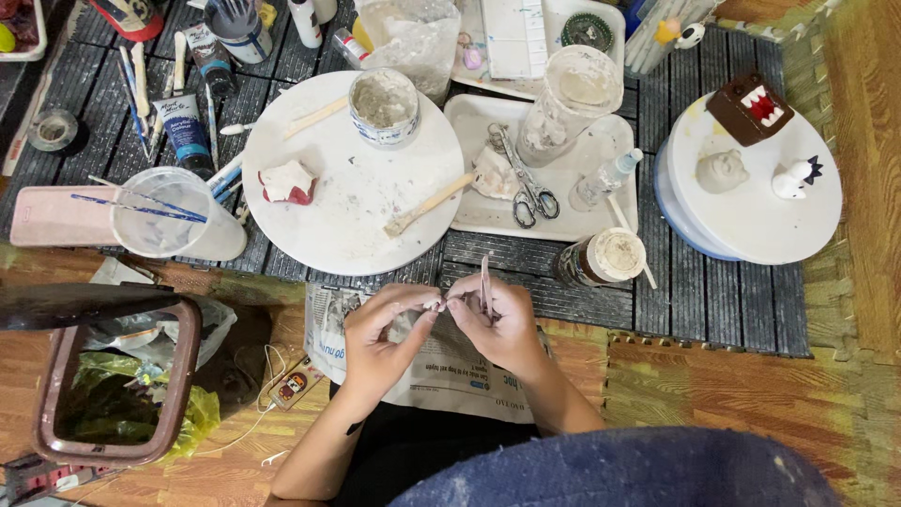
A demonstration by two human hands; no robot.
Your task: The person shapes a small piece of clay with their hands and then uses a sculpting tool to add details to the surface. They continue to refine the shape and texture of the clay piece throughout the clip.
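- Two hands meet over a sheet of newspaper [441, 371] at the near edge of the dark slatted mat [713, 300].
- A small pale piece [437, 303], maybe clay, sits between the fingertips of both hands; it is too small to tell its shape.
- The left hand [380, 343] pinches this piece with thumb and first fingers closed on it; the wrist is bent and the forearm comes up from the lower left.
- The right hand [502, 324] touches the same piece with its fingertips, and it also holds a thin stick tool [485, 284], which stands almost upright between the fingers and points away from the body.
- The right forearm comes from the lower right, so both arms make a narrow V shape.
- Just behind the hands lies a round white board [352, 174] with a white and red lump [287, 181], a flat wooden stick [427, 205] and a jar [383, 106].
- A white tray [469, 221] beside it carries scissors [526, 183].
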